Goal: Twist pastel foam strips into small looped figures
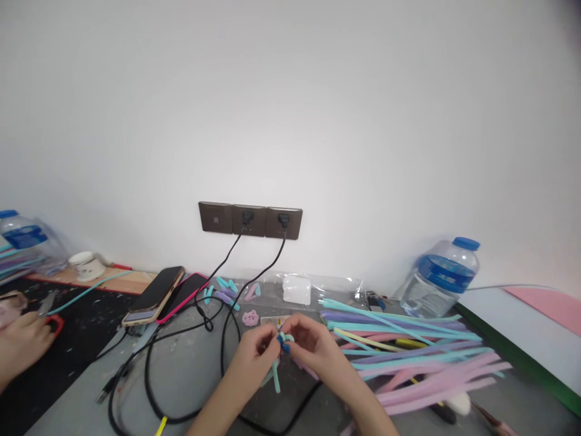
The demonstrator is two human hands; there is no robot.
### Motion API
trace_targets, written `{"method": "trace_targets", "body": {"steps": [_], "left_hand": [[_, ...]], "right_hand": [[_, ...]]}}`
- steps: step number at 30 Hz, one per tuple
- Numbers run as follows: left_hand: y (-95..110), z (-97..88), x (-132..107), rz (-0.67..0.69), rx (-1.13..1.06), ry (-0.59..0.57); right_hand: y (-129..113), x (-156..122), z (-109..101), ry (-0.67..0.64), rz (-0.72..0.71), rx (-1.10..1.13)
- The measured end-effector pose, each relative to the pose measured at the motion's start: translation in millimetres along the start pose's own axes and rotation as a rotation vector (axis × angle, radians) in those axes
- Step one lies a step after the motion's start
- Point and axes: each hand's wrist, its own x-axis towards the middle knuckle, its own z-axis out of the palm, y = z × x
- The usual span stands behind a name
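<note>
In the middle of the head view, my left hand (pixel 258 351) and my right hand (pixel 313 345) meet above the grey table, thumbs and fingers pinched together. Between them is a mint-green pipe cleaner (pixel 276 376), its free end hanging below my left fingers and its upper part bent at the fingertips. Dark blue shows at the thumb tips. Just beyond my left hand lies a pink pipe-cleaner flower (pixel 250 318). Part of a small card (pixel 271 320) shows behind my fingers. The exact shape of the held piece is partly hidden.
Pipe cleaners (pixel 408 327) in several colours are spread on the right, before a water bottle (pixel 442 278). Black cables (pixel 147 369) loop across the left, near two phones (pixel 157 293). Another person's hand (pixel 25 342) holds scissors (pixel 54 324) at far left.
</note>
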Motion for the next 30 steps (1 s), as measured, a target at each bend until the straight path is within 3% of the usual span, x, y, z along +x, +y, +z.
{"method": "trace_targets", "body": {"steps": [6, 12, 19, 25, 30], "left_hand": [[3, 0.4, -2, 0.019, -0.02, -0.064], [3, 3.6, -2, 0.08, -0.027, -0.001], [2, 8.1, -7, 0.194, 0.148, 0.078], [2, 5.9, -4, 0.121, 0.141, 0.012], [3, -1.9, 0, 0.048, 0.059, 0.056]], "right_hand": [[-13, -4, 2, -0.081, 0.07, 0.081], [-14, -1, 5, 0.002, 0.126, 0.056], [-10, 1, 12, 0.153, 0.158, 0.258], [-2, 4, 9, 0.156, 0.14, 0.161], [-2, 8, 6, 0.174, 0.138, 0.17]]}}
